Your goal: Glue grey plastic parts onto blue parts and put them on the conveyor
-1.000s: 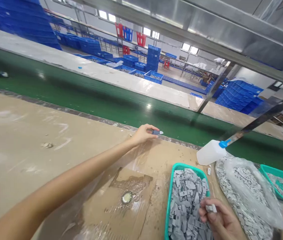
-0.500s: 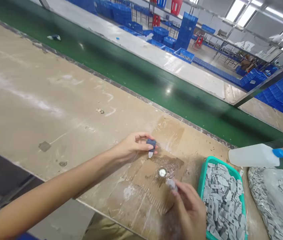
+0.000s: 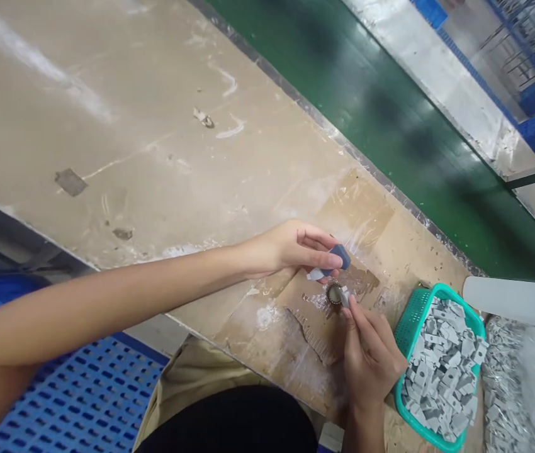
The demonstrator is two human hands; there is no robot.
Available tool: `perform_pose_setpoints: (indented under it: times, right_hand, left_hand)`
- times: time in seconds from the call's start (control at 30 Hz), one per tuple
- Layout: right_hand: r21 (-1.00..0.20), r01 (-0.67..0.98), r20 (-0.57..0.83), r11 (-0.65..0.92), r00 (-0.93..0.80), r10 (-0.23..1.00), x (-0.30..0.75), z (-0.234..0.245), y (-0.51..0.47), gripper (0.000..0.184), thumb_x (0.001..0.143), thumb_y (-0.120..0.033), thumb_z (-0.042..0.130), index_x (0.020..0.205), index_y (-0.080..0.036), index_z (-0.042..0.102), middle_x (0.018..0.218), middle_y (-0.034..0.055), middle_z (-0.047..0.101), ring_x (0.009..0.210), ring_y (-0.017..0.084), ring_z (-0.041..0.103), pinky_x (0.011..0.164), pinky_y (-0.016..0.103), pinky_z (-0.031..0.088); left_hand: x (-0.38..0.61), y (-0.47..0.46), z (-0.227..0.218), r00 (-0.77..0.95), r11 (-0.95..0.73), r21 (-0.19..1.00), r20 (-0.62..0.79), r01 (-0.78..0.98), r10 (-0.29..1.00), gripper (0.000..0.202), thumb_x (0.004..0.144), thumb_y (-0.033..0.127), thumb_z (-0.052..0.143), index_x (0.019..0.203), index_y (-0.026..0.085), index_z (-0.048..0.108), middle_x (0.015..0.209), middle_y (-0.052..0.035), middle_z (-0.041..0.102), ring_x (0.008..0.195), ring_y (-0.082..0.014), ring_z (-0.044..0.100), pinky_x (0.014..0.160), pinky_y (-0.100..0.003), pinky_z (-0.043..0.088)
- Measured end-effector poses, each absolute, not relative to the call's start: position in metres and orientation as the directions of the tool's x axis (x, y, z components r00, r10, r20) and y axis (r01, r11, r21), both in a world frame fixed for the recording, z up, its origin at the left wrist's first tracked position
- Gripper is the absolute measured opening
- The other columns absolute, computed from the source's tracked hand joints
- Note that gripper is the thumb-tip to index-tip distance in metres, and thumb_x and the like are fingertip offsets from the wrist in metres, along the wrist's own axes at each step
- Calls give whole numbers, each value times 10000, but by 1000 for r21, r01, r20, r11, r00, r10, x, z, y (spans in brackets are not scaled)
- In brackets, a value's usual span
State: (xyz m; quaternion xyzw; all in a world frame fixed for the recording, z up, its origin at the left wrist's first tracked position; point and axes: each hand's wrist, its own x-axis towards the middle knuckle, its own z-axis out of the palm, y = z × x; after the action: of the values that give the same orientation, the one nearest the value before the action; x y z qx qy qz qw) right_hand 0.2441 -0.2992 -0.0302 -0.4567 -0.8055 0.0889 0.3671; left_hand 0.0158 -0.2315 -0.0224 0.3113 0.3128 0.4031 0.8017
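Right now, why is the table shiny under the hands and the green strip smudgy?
Head view: clear film over the cardboard throws white glare near the left hand and right hand; the green belt blurs into dark smears; the left's blue piece, the right's grey piece and the basket look fairly sharp.

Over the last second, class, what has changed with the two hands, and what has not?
The left hand drew its blue part back from the bench edge to the round dish. The right hand carried a grey piece from the basket to that dish. Both kept their grip; basket and bottle stayed put.
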Motion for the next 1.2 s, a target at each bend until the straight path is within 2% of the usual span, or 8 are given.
perform_pose_setpoints:
  times: [0.17,0.53,0.63,0.8,0.9,1.03,1.2]
  right_hand:
    - [-409,700,516,585,-352,781,242,-30,-300,474,837,24,721,1233,-234,695,970,41,767,795,142,696,726,284,565]
    - [-343,722,515,601,-390,763,239,-30,-301,422,850,-1,715,1201,-234,707,941,35,776,776,152,719,681,282,579]
    - [-399,711,500,580,-361,787,240,-28,-304,456,856,-2,704,1231,-261,699,955,35,773,784,159,713,676,300,574]
    - [-655,642,435,398,-110,894,243,-18,-309,364,868,-70,719,1158,-288,743,897,21,752,741,159,668,651,311,538]
    - [-731,595,387,335,-44,921,245,-13,-310,334,865,-101,733,1134,-298,753,876,13,746,758,161,661,658,305,536]
    - [-747,588,372,310,-18,928,247,-9,-309,297,864,-139,745,1122,-285,760,871,27,745,754,174,660,632,314,536]
    - [-644,621,521,446,-70,850,241,-8,-308,342,869,-87,719,1139,-294,752,855,30,740,706,177,651,590,333,522]
  left_hand:
    - [16,-232,-20,435,486,762,-298,-428,850,299,646,312,898,810,112,749,721,-42,713,627,-111,619,571,-218,428]
    - [19,-231,-20,430,506,743,-322,-437,844,253,629,248,895,781,116,742,756,-41,735,656,-114,650,612,-211,490]
    - [19,-233,-23,466,482,763,-269,-430,843,240,654,243,883,808,118,749,744,-44,738,660,-125,673,628,-214,517]
    - [22,-240,-30,472,419,822,-214,-387,855,275,608,206,904,818,149,736,777,-31,751,706,-136,692,666,-221,541]
    - [23,-243,-31,495,403,848,-201,-343,845,255,632,209,892,821,158,730,800,-32,755,741,-150,698,731,-257,555]
    - [21,-244,-30,483,374,869,-188,-323,855,253,660,227,878,845,158,721,826,-40,755,770,-167,704,757,-285,563]
    - [21,-241,-31,393,315,881,-166,-353,904,239,673,214,865,847,148,716,813,-34,748,759,-157,703,771,-278,562]
